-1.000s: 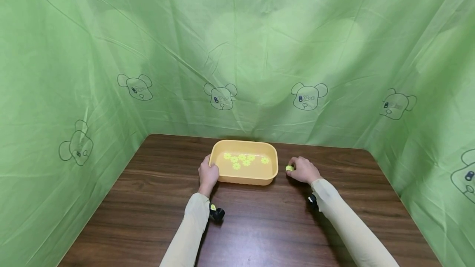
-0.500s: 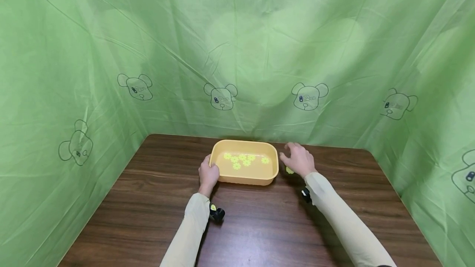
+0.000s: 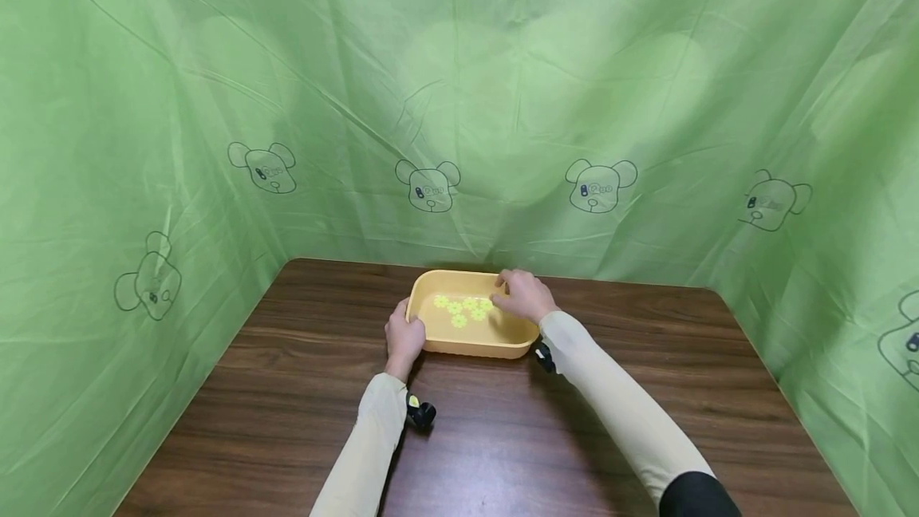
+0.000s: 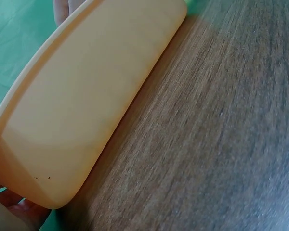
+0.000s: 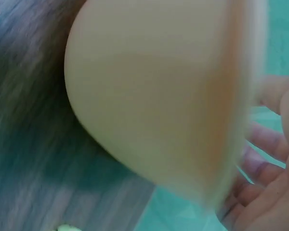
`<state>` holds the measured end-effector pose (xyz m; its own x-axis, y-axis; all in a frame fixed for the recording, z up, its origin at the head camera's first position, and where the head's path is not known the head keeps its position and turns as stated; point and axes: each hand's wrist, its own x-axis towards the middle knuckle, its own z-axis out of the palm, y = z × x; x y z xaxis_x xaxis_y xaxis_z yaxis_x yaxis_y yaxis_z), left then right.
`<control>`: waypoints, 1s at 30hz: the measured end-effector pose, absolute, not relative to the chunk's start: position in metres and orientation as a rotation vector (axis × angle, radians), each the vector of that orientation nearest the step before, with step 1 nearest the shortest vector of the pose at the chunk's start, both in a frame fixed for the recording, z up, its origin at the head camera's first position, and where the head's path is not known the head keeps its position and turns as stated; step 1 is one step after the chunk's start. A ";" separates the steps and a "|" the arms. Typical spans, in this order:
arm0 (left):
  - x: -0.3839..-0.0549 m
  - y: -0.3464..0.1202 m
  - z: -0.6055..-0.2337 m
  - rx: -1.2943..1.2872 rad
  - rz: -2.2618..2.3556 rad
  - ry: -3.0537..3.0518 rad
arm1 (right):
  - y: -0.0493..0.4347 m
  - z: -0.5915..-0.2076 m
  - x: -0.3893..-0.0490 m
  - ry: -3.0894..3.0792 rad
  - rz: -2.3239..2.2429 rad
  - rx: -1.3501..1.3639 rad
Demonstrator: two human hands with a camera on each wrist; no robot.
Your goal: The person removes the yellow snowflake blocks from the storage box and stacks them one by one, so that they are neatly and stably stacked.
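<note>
A yellow plastic tray point(image 3: 470, 348) stands on the table. My left hand point(image 3: 404, 333) grips its left side by the rim; part of that hand point(image 4: 19, 211) shows at the lower left of the left wrist view. Several yellow-green flower-shaped pieces point(image 3: 459, 321) lie on the tray floor. My right hand point(image 3: 526, 296) hovers over the tray's right end, fingers loosely bent and nothing visible between them. In the right wrist view this hand point(image 5: 267, 168) is beyond the tray wall point(image 5: 149, 96). A flower piece point(image 5: 68, 227) peeks in at the bottom edge there, on the table.
The dark wood-grain table point(image 3: 301, 357) meets a green patterned curtain point(image 3: 502, 206) just behind the tray. Black wrist cameras point(image 3: 420, 413) hang under both sleeves. The right sleeve point(image 3: 610, 381) crosses the table's right side and covers part of it.
My right hand has left the flower piece on the table, risen and moved left over the tray's right end. The left hand and the tray have stayed put.
</note>
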<state>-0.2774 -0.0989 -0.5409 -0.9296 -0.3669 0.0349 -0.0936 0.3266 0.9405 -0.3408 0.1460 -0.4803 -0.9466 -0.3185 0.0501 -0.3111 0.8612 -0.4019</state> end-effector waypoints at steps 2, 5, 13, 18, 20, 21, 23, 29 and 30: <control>-0.277 -0.099 -0.541 0.411 -1.632 -2.350 | 0.140 -0.485 -0.343 2.986 -0.597 -0.517; -0.277 -0.098 -0.540 0.406 -1.620 -2.355 | 0.133 -0.491 -0.345 2.954 -0.570 -0.569; -0.276 -0.099 -0.540 0.416 -1.619 -2.355 | 0.118 -0.516 -0.353 2.914 -0.521 -0.605; -0.274 -0.099 -0.540 0.434 -1.628 -2.357 | 0.112 -0.510 -0.341 2.841 -0.573 -0.541; -0.274 -0.099 -0.539 0.435 -1.632 -2.353 | 0.111 -0.507 -0.337 2.828 -0.585 -0.518; -0.274 -0.099 -0.540 0.433 -1.635 -2.352 | 0.111 -0.507 -0.337 2.829 -0.581 -0.514; -0.274 -0.100 -0.540 0.431 -1.641 -2.347 | 0.110 -0.504 -0.334 2.823 -0.576 -0.494; -0.275 -0.099 -0.540 0.443 -1.647 -2.344 | 0.109 -0.508 -0.335 2.808 -0.571 -0.476; -0.275 -0.099 -0.540 0.446 -1.649 -2.342 | 0.109 -0.508 -0.335 2.802 -0.577 -0.471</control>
